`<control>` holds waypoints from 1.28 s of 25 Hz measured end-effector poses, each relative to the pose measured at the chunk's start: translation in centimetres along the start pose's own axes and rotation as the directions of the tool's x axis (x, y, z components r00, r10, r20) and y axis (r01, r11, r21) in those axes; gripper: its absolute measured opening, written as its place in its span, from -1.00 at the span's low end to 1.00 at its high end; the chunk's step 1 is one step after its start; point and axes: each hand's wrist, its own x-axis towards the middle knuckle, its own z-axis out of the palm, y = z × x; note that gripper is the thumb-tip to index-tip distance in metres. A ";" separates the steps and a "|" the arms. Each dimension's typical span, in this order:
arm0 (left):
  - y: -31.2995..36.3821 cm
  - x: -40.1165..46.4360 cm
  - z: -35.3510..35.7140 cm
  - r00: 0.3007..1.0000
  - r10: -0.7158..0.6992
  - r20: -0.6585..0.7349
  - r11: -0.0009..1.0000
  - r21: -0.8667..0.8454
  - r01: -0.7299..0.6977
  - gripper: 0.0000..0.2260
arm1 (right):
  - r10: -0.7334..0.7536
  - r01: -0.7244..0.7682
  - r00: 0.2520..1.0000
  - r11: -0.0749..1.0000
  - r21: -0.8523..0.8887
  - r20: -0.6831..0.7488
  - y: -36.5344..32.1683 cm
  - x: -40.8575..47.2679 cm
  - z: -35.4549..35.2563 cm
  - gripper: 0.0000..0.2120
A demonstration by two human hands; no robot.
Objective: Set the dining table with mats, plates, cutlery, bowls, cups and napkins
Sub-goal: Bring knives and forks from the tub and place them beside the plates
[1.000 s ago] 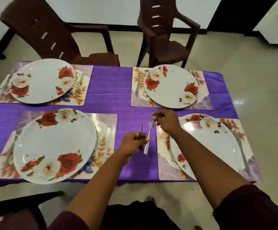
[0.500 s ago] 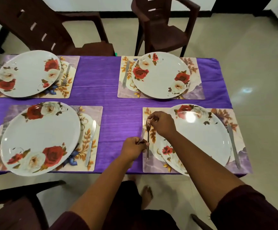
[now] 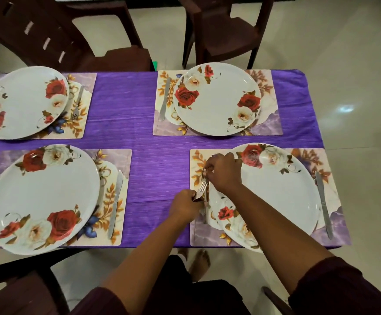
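The right hand pinches the tine end of a fork that lies along the left strip of the near-right mat, its handle running back toward the person just beside the plate. The left hand is closed around the handles of what looks like one or more spare forks, tines pointing up toward the right hand's wrist; exactly how many it holds cannot be told. A fork like this is likely light, stiff and smooth steel, so it should slide easily on the glossy mat and is best taken by the neck or handle with fingertips. The plates look rigid and probably breakable, best lifted by the rim. Beyond the right hand, the far-right plate has a knife on its left and no fork in view. Every plate is bare; no bowls, cups or napkins show on the worktop.
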 end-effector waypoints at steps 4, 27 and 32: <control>0.0 -0.1 0.6 1.000 0.018 -0.021 0.995 0.096 -0.016 -0.76 | -0.010 0.010 1.000 0.996 -0.087 0.007 -0.2 -0.2 0.2 -0.75; 0.8 -0.9 1.6 0.993 0.097 -0.067 0.972 0.219 -0.080 -0.82 | -0.026 0.022 0.999 0.985 -0.170 -0.024 1.0 -0.4 0.4 -0.74; 1.0 -1.1 1.5 0.993 0.103 -0.063 0.982 0.167 -0.091 -0.83 | -0.026 0.024 1.000 0.988 -0.150 -0.009 1.1 -0.5 0.5 -0.68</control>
